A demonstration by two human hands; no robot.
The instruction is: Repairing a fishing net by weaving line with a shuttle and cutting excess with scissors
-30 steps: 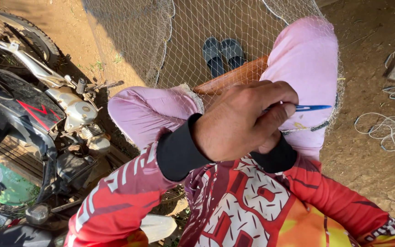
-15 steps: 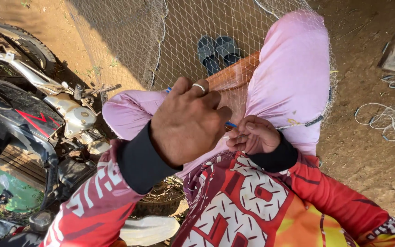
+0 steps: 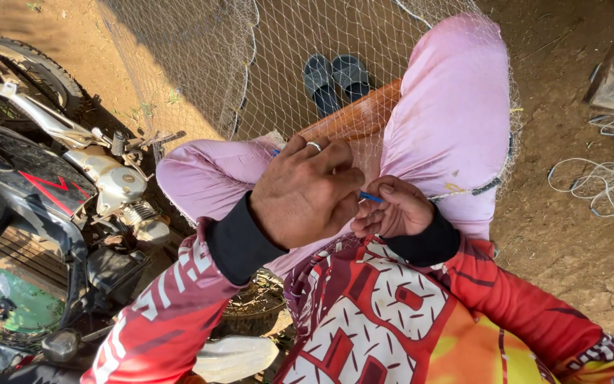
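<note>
Motorcycle (image 3: 44,206), parked left. Fishing net (image 3: 264,64), draped over pink-trousered knees, spreading far. Sandals (image 3: 335,78), far, beneath mesh. Left hand (image 3: 307,195), fingers closed, pinching a blue netting needle (image 3: 371,197) at lap centre. Right hand (image 3: 396,213), curled shut around mesh beside it. Risk: needle may snag neighbouring meshes, since slack netting crowds both hands.

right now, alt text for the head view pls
Seen from above, a seated person in pink trousers works on a net draped over the knees: the left hand and right hand meet at a small blue tool between them. A motorbike stands to the left, dark sandals lie on the dirt beyond.
</note>
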